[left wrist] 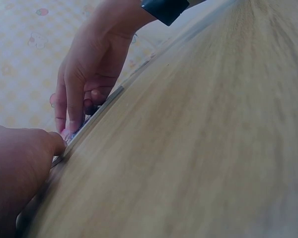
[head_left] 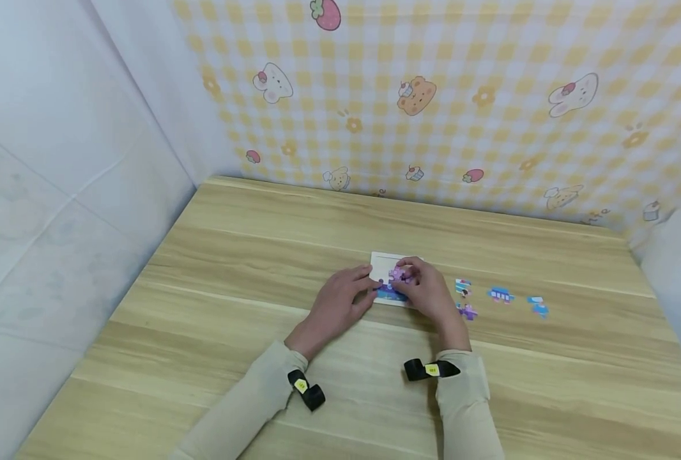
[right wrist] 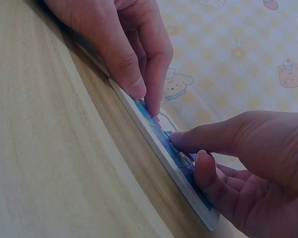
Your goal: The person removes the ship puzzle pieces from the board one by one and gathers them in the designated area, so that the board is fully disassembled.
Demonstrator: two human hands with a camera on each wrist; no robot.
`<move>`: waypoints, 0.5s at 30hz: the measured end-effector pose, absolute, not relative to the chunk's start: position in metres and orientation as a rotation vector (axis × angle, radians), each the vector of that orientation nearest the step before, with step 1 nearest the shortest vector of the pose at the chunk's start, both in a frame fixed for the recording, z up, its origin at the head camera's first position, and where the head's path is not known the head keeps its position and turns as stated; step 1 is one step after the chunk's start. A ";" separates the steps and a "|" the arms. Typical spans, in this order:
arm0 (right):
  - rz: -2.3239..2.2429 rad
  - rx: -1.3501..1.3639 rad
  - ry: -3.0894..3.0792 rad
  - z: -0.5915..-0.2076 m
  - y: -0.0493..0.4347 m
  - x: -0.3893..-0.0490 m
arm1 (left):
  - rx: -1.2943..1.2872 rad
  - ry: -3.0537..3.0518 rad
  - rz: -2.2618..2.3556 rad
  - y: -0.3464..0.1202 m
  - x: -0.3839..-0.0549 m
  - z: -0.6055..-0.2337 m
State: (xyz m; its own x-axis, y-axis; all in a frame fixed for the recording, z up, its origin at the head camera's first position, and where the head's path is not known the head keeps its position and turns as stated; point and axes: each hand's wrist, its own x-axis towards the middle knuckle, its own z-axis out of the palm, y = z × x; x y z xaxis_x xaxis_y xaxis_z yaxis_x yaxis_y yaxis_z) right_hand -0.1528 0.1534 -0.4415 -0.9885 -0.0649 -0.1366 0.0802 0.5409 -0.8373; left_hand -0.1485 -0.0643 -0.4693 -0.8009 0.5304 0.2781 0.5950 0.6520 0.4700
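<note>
A white-rimmed puzzle tray (head_left: 382,257) lies on the table, with joined blue and purple pieces (head_left: 390,295) along its near side. My right hand (head_left: 430,297) is over the tray's right part, its thumb and fingers pinching a pink-purple puzzle piece (head_left: 397,274). At the tray's left edge, my left hand (head_left: 339,299) rests with fingers extended, the fingertips touching the rim and the near pieces. In the right wrist view the white tray edge (right wrist: 161,153) runs beneath both hands. The fingers partly cover the pinched piece.
To the right of the tray lie loose puzzle pieces: a striped one (head_left: 463,287), a purple one (head_left: 467,312), a blue one with windows (head_left: 500,294) and a light-blue one (head_left: 538,306). A yellow checked cloth (head_left: 461,140) hangs behind the wooden table (head_left: 248,255).
</note>
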 end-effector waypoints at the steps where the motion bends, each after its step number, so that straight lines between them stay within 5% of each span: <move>1: -1.451 0.011 2.616 -0.442 0.154 -0.153 | -0.941 -2.746 -0.849 -0.064 -0.149 -0.470; 15: -1.653 0.065 2.527 -0.447 0.157 -0.153 | -0.931 -2.738 -0.867 -0.062 -0.148 -0.471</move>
State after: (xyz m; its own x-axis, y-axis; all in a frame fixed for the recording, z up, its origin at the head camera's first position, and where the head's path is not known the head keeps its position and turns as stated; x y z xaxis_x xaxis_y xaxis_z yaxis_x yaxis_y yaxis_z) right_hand -0.1531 0.1572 -0.4473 -0.9917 -0.0303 -0.1248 0.1022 0.4024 -0.9097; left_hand -0.1484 -0.0616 -0.4707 -0.8029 0.5221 0.2875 0.5924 0.6459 0.4814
